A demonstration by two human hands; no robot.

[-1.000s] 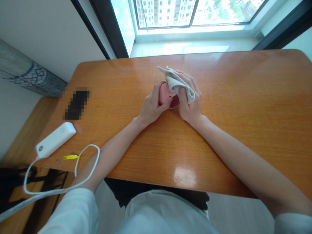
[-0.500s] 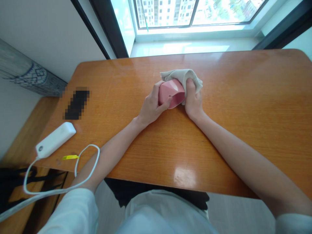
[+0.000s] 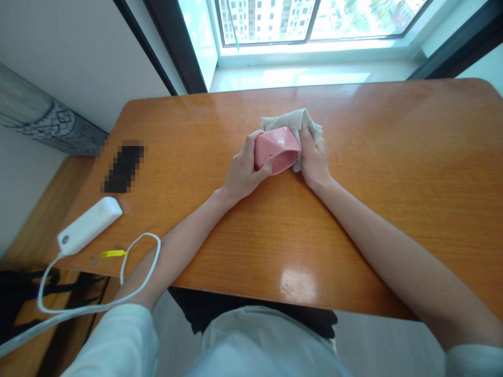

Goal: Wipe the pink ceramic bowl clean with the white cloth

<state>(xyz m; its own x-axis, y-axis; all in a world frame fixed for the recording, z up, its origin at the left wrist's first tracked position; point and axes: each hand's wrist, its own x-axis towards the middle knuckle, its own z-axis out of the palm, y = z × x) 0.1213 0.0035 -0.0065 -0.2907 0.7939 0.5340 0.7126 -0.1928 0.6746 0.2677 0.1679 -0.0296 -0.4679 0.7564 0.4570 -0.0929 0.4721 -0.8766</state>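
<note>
A pink faceted cup or small pot point(image 3: 275, 145) is tilted on its side above the table, its opening facing down toward me and to the right. My left hand point(image 3: 244, 166) is wrapped round its left side, the thumb at the rim. On the right, my right hand point(image 3: 314, 159) grips a pale grey-white cloth point(image 3: 291, 120), thumb on top. The cloth lies along the far and right sides of the pink vessel and touches it. Most fingers of my right hand are hidden by the cloth.
A brown wooden table point(image 3: 243, 246) stands before a window. At its left lie a white power strip point(image 3: 90, 225) with a white cable point(image 3: 157, 256) looping over my left forearm, a yellow tag point(image 3: 113, 253) and a pixelated dark object point(image 3: 123, 168). A patterned curtain point(image 3: 58, 118) hangs left.
My right hand and the cloth have shifted slightly along the pink vessel, and the cloth's folds have changed. The vessel has turned a little; my left hand has hardly moved.
</note>
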